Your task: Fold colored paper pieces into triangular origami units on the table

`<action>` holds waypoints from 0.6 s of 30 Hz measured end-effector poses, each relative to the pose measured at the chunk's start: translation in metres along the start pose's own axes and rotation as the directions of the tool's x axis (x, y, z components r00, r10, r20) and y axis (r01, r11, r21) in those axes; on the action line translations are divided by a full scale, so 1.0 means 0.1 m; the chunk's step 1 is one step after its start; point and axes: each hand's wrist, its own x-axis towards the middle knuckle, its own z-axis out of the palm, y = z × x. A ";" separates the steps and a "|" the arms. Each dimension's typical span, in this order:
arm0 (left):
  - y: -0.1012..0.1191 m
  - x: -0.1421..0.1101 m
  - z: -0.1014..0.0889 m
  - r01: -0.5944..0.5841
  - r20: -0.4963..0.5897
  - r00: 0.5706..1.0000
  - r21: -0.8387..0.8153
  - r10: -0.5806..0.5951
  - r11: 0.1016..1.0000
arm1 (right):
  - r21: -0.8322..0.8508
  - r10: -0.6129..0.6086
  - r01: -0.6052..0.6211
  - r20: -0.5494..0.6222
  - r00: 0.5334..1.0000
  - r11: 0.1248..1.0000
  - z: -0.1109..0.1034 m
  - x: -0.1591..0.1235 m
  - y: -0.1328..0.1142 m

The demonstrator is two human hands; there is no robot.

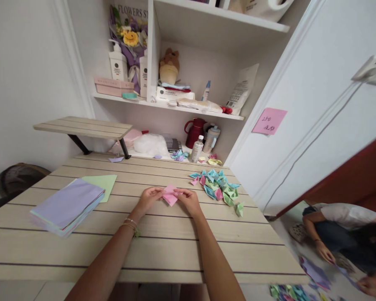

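Between my two hands is a small folded piece of pink paper [170,197], shaped like a diamond, just over the middle of the table. My left hand [150,199] pinches its left corner, and my right hand [188,201] grips the right corner. Folded paper boats [217,182] in blue, green and pink lie in a cluster to the right of my right hand. Off to the left is a stack of coloured paper sheets [67,202], purple on top, with a green sheet [104,186] sticking out beneath.
A small raised shelf [84,126] stands at the table's back left. Behind the table, a clear bottle [196,149] and a red jug [194,133] stand below white shelving [175,108]. A person [341,234] crouches on the floor at right, near more folded paper [290,292].
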 end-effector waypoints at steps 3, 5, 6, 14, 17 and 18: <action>-0.03 0.02 -0.02 -0.011 -0.008 1.000 0.029 0.011 1.000 | -0.010 -0.010 0.010 0.004 1.000 1.000 0.01 0.00 -0.02; -0.05 0.02 -0.02 -0.027 -0.019 0.999 0.047 0.028 0.999 | 0.012 -0.005 0.005 -0.002 1.000 1.000 0.02 0.00 -0.03; -0.05 0.03 -0.02 -0.035 -0.026 0.999 0.055 0.036 0.998 | 0.032 -0.005 0.005 -0.008 1.000 0.999 0.03 0.00 -0.03; -0.08 0.03 -0.02 -0.086 -0.036 0.995 0.101 0.090 0.991 | -0.024 -0.050 0.051 0.010 0.999 0.998 0.05 -0.01 -0.02; -0.05 0.02 -0.02 -0.080 -0.013 0.997 0.121 0.082 0.989 | -0.096 -0.047 0.052 0.053 0.997 0.994 0.03 0.00 0.01; -0.05 0.01 -0.01 -0.072 0.006 0.997 0.101 0.071 0.992 | -0.128 -0.046 0.054 0.067 0.997 0.990 0.02 0.00 0.02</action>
